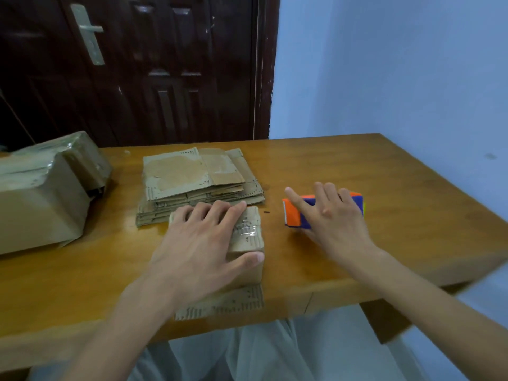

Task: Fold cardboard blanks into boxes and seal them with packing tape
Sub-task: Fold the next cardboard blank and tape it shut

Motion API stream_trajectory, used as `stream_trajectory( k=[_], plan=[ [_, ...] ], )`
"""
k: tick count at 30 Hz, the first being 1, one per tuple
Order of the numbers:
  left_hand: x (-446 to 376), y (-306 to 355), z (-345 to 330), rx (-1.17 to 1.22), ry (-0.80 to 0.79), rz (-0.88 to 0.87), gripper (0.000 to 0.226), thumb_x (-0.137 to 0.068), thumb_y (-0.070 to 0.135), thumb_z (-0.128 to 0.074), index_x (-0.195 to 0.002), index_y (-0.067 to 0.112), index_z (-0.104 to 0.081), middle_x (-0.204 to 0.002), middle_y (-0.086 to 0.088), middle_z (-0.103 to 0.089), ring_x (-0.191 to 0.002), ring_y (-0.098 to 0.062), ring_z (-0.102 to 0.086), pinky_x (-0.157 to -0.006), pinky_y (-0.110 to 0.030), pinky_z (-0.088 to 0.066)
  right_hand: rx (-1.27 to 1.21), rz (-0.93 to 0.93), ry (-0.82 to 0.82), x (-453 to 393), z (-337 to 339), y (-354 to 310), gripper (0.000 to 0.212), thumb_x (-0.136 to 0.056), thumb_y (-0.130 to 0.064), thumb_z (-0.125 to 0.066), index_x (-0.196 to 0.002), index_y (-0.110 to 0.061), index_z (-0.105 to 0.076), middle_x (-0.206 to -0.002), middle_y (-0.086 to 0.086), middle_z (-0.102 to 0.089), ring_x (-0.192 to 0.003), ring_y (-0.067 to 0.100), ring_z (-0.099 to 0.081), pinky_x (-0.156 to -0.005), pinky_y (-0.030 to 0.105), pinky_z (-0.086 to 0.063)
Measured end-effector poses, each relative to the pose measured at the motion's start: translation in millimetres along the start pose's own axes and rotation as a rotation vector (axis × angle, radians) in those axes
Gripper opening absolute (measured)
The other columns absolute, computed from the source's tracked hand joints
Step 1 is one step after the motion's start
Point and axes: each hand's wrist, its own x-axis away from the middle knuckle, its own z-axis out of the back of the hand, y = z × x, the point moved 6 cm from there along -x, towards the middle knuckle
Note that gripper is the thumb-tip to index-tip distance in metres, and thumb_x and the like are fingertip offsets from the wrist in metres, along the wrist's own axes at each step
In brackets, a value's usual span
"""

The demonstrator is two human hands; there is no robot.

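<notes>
A small folded cardboard box (pixel 248 243) stands near the front edge of the wooden table (pixel 384 215), with a strip of clear tape across its top. My left hand (pixel 200 240) lies over it, fingers spread on the top and thumb against its front right corner. A loose flap (pixel 222 303) sticks out at the box's base toward me. To the right, my right hand (pixel 332 215) rests on an orange and blue tape dispenser (pixel 294 215), index finger raised. A stack of flat cardboard blanks (pixel 192 182) lies just behind the box.
A large brown parcel wrapped in tape (pixel 44 193) takes up the table's left side. A dark wooden door (pixel 151 64) stands behind the table, with a blue wall (pixel 398 64) on the right. A small dark speck (pixel 266 212) lies between box and dispenser.
</notes>
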Motion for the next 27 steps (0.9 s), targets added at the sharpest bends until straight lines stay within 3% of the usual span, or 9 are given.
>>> stream_trajectory(
  k=[3,5,9,13,15,17,21,23,27],
  plan=[
    [-2.1,2.8,0.4,-0.008,-0.001,0.018,0.101,-0.081,0.094,-0.002,-0.164,0.036,-0.002,-0.163,0.014,-0.031,-0.147,-0.014,-0.032,-0.125,-0.042,-0.023,-0.144,-0.12,0.009,9.0,-16.3,-3.8,0.082,-0.096,-0.068,-0.053,-0.164,-0.028,-0.027,-0.126,0.019,-0.053,-0.109,0.034,-0.052,-0.088,0.045,-0.045],
    [-3.4,2.9,1.4,-0.011,-0.007,0.021,0.1,-0.083,0.094,-0.003,-0.164,0.036,-0.001,-0.164,0.013,-0.03,-0.149,-0.016,-0.03,-0.125,-0.043,-0.022,-0.227,-0.173,0.001,13.9,-15.1,-10.0,0.073,-0.1,-0.069,-0.039,-0.161,-0.029,-0.034,-0.132,0.02,-0.053,-0.116,0.036,-0.051,-0.093,0.047,-0.044],
    [-2.2,1.8,0.0,-0.039,-0.011,0.025,0.1,-0.085,0.093,-0.004,-0.165,0.033,-0.002,-0.166,0.01,-0.028,-0.149,-0.019,-0.031,-0.125,-0.044,-0.023,-0.525,-0.242,0.038,29.6,15.2,-25.4,0.068,-0.104,-0.064,-0.022,-0.159,-0.028,-0.04,-0.151,0.014,-0.052,-0.145,0.033,-0.039,-0.121,0.049,-0.033],
    [-2.0,1.0,-3.7,-0.048,-0.011,0.019,0.102,-0.083,0.09,-0.002,-0.166,0.03,-0.004,-0.167,0.01,-0.027,-0.149,-0.019,-0.032,-0.124,-0.044,-0.025,-1.407,-0.363,-0.048,32.2,41.5,-61.9,0.07,-0.102,-0.065,-0.043,-0.164,-0.035,-0.027,-0.16,-0.015,-0.043,-0.146,0.002,-0.039,-0.119,0.033,-0.038],
    [-1.2,0.7,-3.3,-0.034,-0.003,0.014,0.102,-0.083,0.088,0.001,-0.167,0.029,-0.006,-0.168,0.01,-0.028,-0.15,-0.018,-0.032,-0.124,-0.043,-0.025,-1.562,-0.432,-0.053,24.6,43.0,-77.1,0.073,-0.099,-0.059,-0.056,-0.163,-0.035,-0.028,-0.158,-0.014,-0.046,-0.141,0.0,-0.044,-0.117,0.034,-0.042],
    [0.6,1.8,-1.3,-0.018,0.003,0.013,0.102,-0.082,0.084,0.004,-0.167,0.029,-0.004,-0.169,0.011,-0.025,-0.152,-0.017,-0.029,-0.124,-0.042,-0.023,-1.518,-0.482,0.059,25.3,51.8,-81.5,0.065,-0.1,-0.058,-0.053,-0.159,-0.04,-0.032,-0.158,-0.018,-0.043,-0.141,-0.003,-0.041,-0.117,0.032,-0.041],
    [-0.4,1.9,-1.2,0.031,-0.028,0.004,0.096,-0.083,0.077,0.0,-0.167,0.031,0.005,-0.172,0.012,-0.013,-0.155,-0.016,-0.021,-0.126,-0.042,-0.017,-1.215,-0.406,0.221,45.3,68.9,-107.1,0.071,-0.093,-0.075,-0.02,-0.158,-0.048,-0.032,-0.167,-0.033,-0.012,-0.152,-0.012,-0.007,-0.122,0.022,-0.024],
    [-2.7,0.5,-1.6,0.032,-0.046,0.01,0.09,-0.088,0.072,-0.008,-0.167,0.03,0.003,-0.172,0.011,-0.016,-0.155,-0.019,-0.022,-0.127,-0.044,-0.019,-1.261,-0.456,0.235,52.8,61.8,-120.3,0.066,-0.091,-0.072,-0.021,-0.154,-0.055,-0.03,-0.167,-0.032,-0.018,-0.152,-0.012,-0.009,-0.124,0.027,-0.028],
    [-3.2,-2.4,-4.3,0.019,-0.042,0.038,0.08,-0.088,0.058,-0.034,-0.159,0.02,-0.043,-0.151,0.002,-0.058,-0.131,-0.026,-0.059,-0.106,-0.051,-0.05,-1.285,-0.539,0.343,54.4,49.4,-128.7,0.058,-0.097,-0.054,-0.029,-0.155,-0.053,-0.026,-0.165,-0.027,-0.029,-0.152,-0.008,-0.02,-0.12,0.025,-0.03]
  ],
)
